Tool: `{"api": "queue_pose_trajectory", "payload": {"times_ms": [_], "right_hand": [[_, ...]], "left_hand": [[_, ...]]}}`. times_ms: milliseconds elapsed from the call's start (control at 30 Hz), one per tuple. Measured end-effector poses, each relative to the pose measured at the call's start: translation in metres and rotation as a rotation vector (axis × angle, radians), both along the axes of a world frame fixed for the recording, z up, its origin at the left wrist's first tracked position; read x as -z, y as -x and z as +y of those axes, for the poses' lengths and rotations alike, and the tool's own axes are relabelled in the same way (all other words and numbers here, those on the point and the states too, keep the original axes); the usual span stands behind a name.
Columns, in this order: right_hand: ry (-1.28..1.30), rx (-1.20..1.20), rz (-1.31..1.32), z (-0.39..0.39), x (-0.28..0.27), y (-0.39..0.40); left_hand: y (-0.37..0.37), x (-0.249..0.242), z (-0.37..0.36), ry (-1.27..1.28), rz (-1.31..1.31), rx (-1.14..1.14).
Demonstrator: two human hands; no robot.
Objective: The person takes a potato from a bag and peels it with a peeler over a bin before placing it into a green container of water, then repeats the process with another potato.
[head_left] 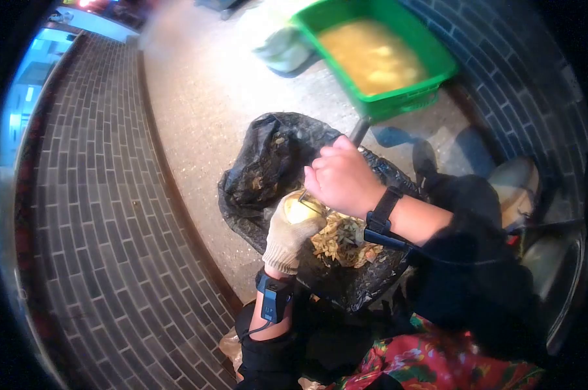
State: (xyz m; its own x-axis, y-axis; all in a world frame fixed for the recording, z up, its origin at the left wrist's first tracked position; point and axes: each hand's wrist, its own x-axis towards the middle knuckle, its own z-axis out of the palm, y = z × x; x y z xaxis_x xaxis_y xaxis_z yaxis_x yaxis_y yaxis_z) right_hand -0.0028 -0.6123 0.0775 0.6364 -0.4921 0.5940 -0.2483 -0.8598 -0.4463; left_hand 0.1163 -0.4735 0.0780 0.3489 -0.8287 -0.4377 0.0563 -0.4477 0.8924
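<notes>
My left hand (285,237), in a pale knitted glove, grips a peeled yellow potato (300,209). My bare right hand (342,175) is closed around a peeler (314,202); its thin metal end lies against the potato, and a dark handle end sticks out beyond the fist. Below both hands spreads a black plastic bag (262,153) with a heap of peelings (338,244) in it. Dark devices are strapped around both my wrists.
Beyond the bag stands a green tub (398,104) with yellowish contents, blurred. A whitish plastic bag (284,52) lies beside it. Brick-patterned surfaces (99,182) run along both sides of the speckled floor (183,97). Floral red cloth (430,361) covers my lap.
</notes>
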Motion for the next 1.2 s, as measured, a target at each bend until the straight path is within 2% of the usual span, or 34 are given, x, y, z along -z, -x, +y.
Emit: {"api": "queue_pose_trajectory", "payload": {"times_ms": [233,300,367,400,467,500,633,667,733,867,933,1100,1133,1167,1200], "right_hand": [[0.016,0.045,-0.004,-0.002,0.014,-0.005],[0.224,0.162,0.191,-0.02,0.024,-0.003],[0.023,0.215,0.207,-0.03,0.034,-0.002],[0.073,0.208,0.197,-0.029,0.028,-0.001],[0.126,0.166,0.196,-0.025,0.021,0.001],[0.065,0.155,0.158,-0.023,0.019,0.003],[-0.014,0.088,0.067,-0.01,0.01,0.003],[-0.007,0.051,-0.022,-0.006,0.012,0.001],[0.005,0.022,-0.011,-0.001,0.012,0.001],[0.034,-0.012,-0.046,0.004,0.008,0.001],[0.039,-0.01,-0.061,0.004,0.01,0.003],[0.017,0.052,0.026,-0.005,0.03,0.006],[0.061,0.091,0.073,-0.01,0.032,0.007],[0.203,0.137,0.247,-0.021,0.037,0.012],[0.13,0.176,0.254,-0.029,0.037,0.014]], "left_hand": [[0.0,0.005,0.0,-0.099,0.022,-0.054],[0.004,-0.01,0.002,-0.003,0.037,-0.03],[0.006,-0.016,0.007,0.069,0.13,-0.062],[0.004,-0.014,0.008,0.039,0.004,-0.055],[-0.001,-0.012,0.012,0.026,0.045,-0.083],[-0.001,-0.01,0.013,0.017,0.09,-0.106],[-0.004,0.001,0.007,-0.013,0.042,-0.087],[-0.003,0.003,0.007,-0.017,0.045,-0.086],[0.0,0.006,0.007,0.0,0.004,-0.065],[0.006,0.003,-0.002,0.002,0.011,-0.045],[0.002,0.01,-0.003,-0.113,0.135,-0.025],[0.006,0.016,-0.002,-0.093,0.11,-0.014],[0.005,0.015,-0.003,-0.06,0.081,0.009],[0.007,0.013,-0.001,-0.057,0.073,0.017],[0.012,0.009,0.002,0.044,0.122,0.003]]}}
